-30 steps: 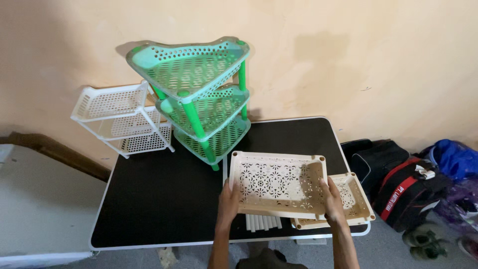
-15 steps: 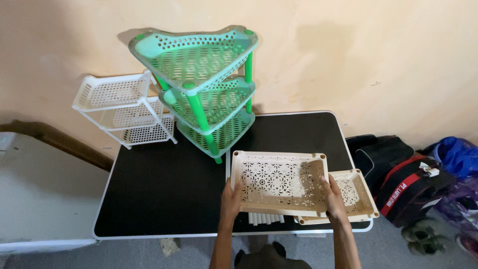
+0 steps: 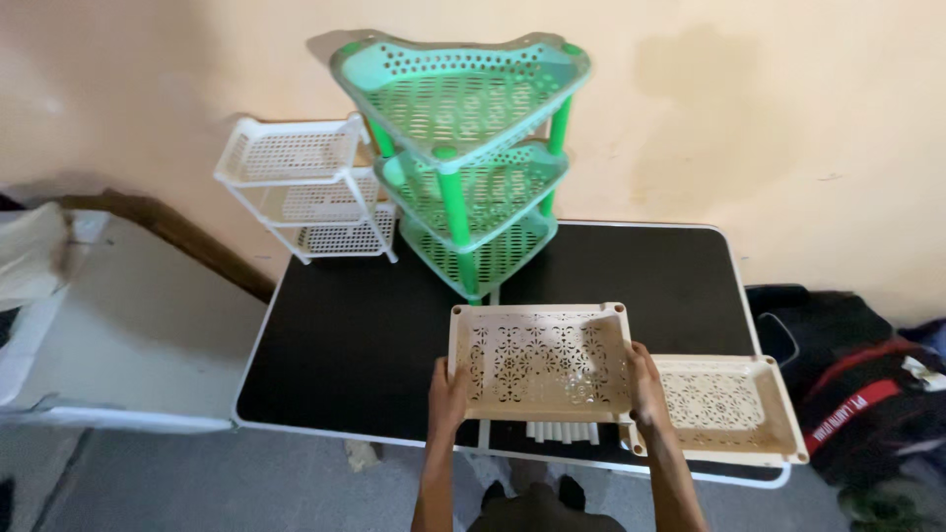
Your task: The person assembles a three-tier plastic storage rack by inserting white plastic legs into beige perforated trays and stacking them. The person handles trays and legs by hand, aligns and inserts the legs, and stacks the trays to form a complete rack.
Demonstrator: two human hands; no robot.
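Left hand: the left hand (image 3: 448,394) is gripping the near-left edge of the beige perforated tray (image 3: 540,361), fingers wrapped around its rim.
Right hand: the right hand (image 3: 645,386) is clasping the same tray's near-right edge, at 3 o'clock from the left hand.
Held tray: it is sitting level between both hands, over the near edge of the black tabletop (image 3: 335,345).
White rods: a bundle of white rods (image 3: 564,432) is lying just under the tray's near edge, at 6 o'clock.
Second tray: a matching beige tray (image 3: 724,409) is resting at 4 o'clock, partly over the tabletop's corner.
Bags: dark bags (image 3: 857,394) are lying on the floor at 3 o'clock.
Green rack: a green three-tier corner rack (image 3: 463,158) is standing at 12 o'clock.
White rack: a white three-tier rack (image 3: 305,187) is standing at 10 o'clock, beside the green one.
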